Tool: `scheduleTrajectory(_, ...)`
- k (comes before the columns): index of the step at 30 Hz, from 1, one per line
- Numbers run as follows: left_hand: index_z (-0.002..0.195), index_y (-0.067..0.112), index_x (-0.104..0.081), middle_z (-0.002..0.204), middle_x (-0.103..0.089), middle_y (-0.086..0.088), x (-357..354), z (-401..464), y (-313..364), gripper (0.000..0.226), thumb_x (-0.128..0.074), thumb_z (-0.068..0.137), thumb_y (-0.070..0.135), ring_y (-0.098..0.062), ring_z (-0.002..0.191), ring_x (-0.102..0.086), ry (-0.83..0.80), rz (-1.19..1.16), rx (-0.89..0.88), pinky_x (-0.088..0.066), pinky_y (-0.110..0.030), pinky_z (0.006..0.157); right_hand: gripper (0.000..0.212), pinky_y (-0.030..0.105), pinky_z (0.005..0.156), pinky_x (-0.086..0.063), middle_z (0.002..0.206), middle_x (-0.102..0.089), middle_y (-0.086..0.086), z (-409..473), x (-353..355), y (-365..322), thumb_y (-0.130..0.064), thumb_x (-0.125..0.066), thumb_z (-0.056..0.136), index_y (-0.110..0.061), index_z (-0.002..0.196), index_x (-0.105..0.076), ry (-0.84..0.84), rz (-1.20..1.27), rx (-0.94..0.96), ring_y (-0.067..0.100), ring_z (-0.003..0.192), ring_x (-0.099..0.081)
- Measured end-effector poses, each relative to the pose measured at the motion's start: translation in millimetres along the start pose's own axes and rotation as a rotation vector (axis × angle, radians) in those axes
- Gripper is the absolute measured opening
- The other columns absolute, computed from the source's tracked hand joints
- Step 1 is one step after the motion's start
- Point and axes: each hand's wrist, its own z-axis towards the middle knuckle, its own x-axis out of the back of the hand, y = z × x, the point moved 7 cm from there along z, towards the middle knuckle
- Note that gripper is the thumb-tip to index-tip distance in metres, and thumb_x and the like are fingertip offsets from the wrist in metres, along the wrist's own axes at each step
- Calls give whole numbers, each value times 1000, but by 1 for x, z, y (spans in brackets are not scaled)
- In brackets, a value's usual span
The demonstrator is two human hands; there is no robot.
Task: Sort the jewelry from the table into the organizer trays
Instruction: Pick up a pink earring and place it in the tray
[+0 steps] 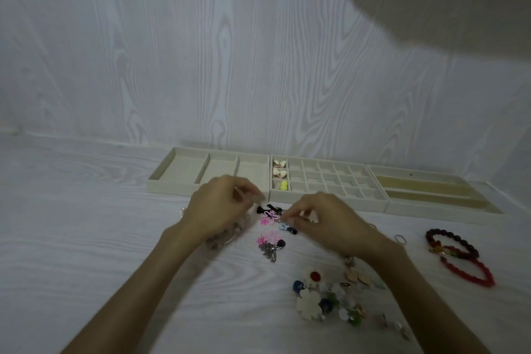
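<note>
Loose jewelry lies on the white table in front of three beige organizer trays. My right hand hovers low over the pile, its fingertips pinching at the edge of a pink flower earring. My left hand is raised beside it with fingers curled and blurred; whether it holds anything is unclear. A black bow, a second pink flower earring and a heap of small metal pieces lie between my hands. The grid tray holds heart pieces and a yellow piece in its left column.
A three-compartment tray stands left of the grid tray and a long-slot tray right of it. Red and dark bead bracelets lie far right. A heap of flower and bead earrings sits under my right forearm. A bracelet lies under my left wrist.
</note>
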Motion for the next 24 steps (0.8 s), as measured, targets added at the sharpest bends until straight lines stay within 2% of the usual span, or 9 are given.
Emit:
scheduleTrajectory(3, 95, 41, -71, 87, -69, 20, -8, -6, -11, 15, -59, 88, 44, 5, 79, -60, -68, 38, 5, -51, -25, 69, 20, 12, 68, -36, 90, -64, -15, -2, -16, 1, -32, -58, 92, -31, 106, -71, 74, -14, 40, -1, 80, -51)
scheduleTrajectory(6, 92, 40, -72, 87, -67, 18, -13, -11, -4, 15, -63, 83, 48, 1, 77, -57, -184, 49, -47, -48, -26, 70, 22, 21, 68, -35, 83, -59, -13, -2, -20, 0, -41, -58, 90, -36, 108, -69, 152, -27, 41, 4, 82, -46)
scheduleTrajectory(8, 92, 42, -73, 87, -63, 18, -19, -16, 4, 19, -67, 78, 52, -1, 76, -54, -241, 76, -94, -46, -25, 68, 25, 24, 68, -34, 80, -55, -10, -1, -27, -2, -44, -58, 89, -39, 111, -66, 133, -77, 48, 8, 82, -44)
scheduleTrajectory(10, 91, 43, -73, 87, -62, 17, -23, -19, 7, 22, -68, 74, 56, -4, 76, -54, -252, 139, -115, -44, -25, 65, 26, 25, 70, -37, 83, -57, -7, -2, -34, -5, -43, -59, 88, -40, 113, -66, 99, -116, 57, 10, 84, -45)
scheduleTrajectory(14, 88, 41, -74, 85, -62, 17, -25, -18, 9, 15, -69, 77, 50, -6, 76, -53, -182, 205, -130, -38, -23, 60, 21, 22, 71, -38, 90, -62, -7, -3, -32, 2, -38, -65, 85, -33, 105, -72, 139, -38, 15, 6, 85, -47)
scheduleTrajectory(18, 85, 38, -75, 89, -66, 14, -26, -16, 4, 11, -71, 78, 46, -7, 81, -56, -165, 91, -78, -46, -28, 71, 20, 26, 75, -44, 86, -63, -11, -4, -32, 4, -40, -66, 84, -34, 101, -73, 158, -11, -7, 8, 87, -54)
scheduleTrajectory(20, 85, 35, -75, 88, -66, 16, -25, -15, 5, 10, -70, 80, 43, -5, 82, -57, -155, 5, -62, -47, -29, 73, 20, 24, 72, -40, 78, -57, -16, -6, -30, 3, -39, -64, 86, -34, 102, -73, 163, -48, -5, 8, 86, -52)
scheduleTrajectory(24, 80, 35, -73, 76, -69, 8, -22, -13, 4, 12, -68, 81, 46, -4, 59, -60, -186, -141, -41, -49, -25, 59, 19, 18, 64, -31, 66, -47, -23, -8, -28, 1, -35, -59, 90, -34, 102, -73, 166, -75, 21, 3, 78, -46)
